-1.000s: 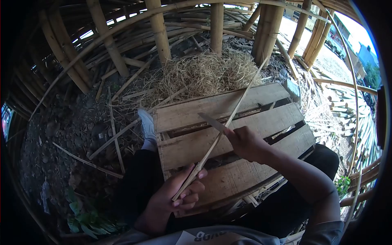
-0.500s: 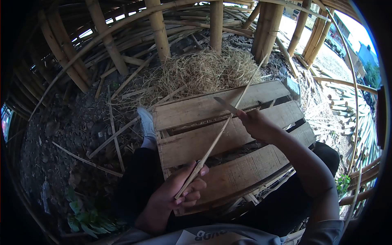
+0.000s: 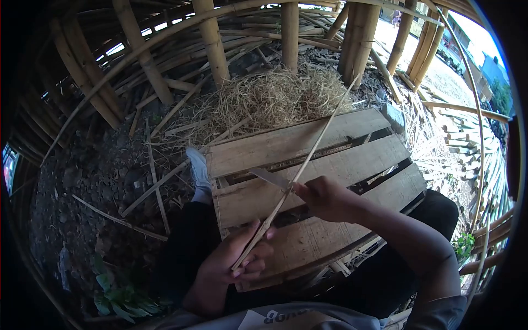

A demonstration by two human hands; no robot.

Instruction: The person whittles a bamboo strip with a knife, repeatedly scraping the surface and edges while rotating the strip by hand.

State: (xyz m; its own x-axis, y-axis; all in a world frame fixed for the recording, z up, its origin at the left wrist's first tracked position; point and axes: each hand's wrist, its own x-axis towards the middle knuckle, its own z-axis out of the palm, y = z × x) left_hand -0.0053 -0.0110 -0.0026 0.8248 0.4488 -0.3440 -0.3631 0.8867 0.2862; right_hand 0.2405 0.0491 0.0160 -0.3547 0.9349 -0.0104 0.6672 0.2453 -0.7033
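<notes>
My left hand [image 3: 242, 256] is closed around the near end of a long, thin bamboo strip [image 3: 315, 146]. From there the strip slants up and away to the right, over a slatted wooden platform [image 3: 264, 199]. In my right hand [image 3: 324, 199] is a knife, its fingers wrapped round the handle, which they hide. The knife's blade [image 3: 270, 177] points left and lies against the strip, about midway along the platform and a little beyond my left hand.
A heap of pale shavings [image 3: 280, 96] lies beyond the platform. Bamboo posts [image 3: 290, 38] stand behind it, with stacked poles around them. Loose strips [image 3: 118, 220] and leafy plants [image 3: 118, 297] are on the ground at left. Cut bamboo [image 3: 467, 148] lies at right.
My right hand and the knife have moved down along the strip, nearer to my left hand. The left hand keeps its hold in nearly the same place.
</notes>
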